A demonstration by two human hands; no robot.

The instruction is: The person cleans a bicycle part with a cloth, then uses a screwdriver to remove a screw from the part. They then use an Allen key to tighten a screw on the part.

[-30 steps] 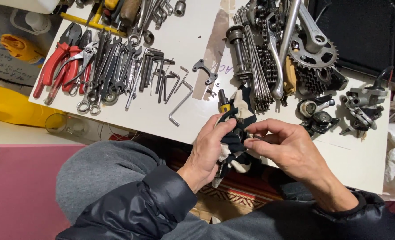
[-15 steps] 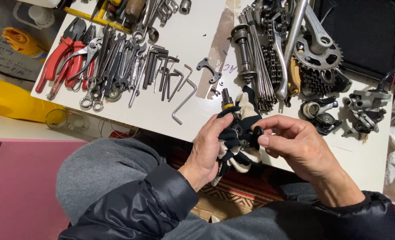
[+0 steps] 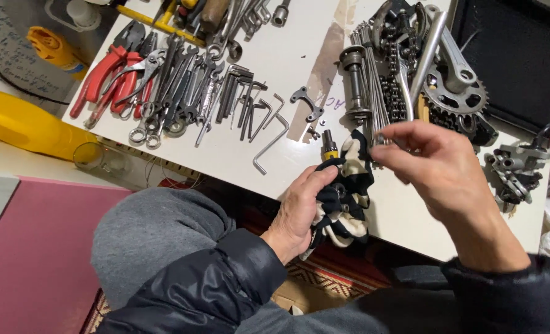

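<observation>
Right now, from the head view, I see my left hand (image 3: pixel 302 207) closed around a black-and-cream rag (image 3: pixel 348 198) wrapped on a yellow-collared part (image 3: pixel 329 147), at the near edge of the white surface (image 3: pixel 299 43). Right hand (image 3: pixel 439 167) hovers just above the rag, fingertips (image 3: pixel 380 137) pinched together on something too small to tell, near the bundle of spokes (image 3: pixel 374 86).

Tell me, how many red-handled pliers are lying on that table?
2. Both lie at the table's far left end, side by side: one pair of pliers outermost, the other beside it against the wrenches. More may be hidden.
</observation>
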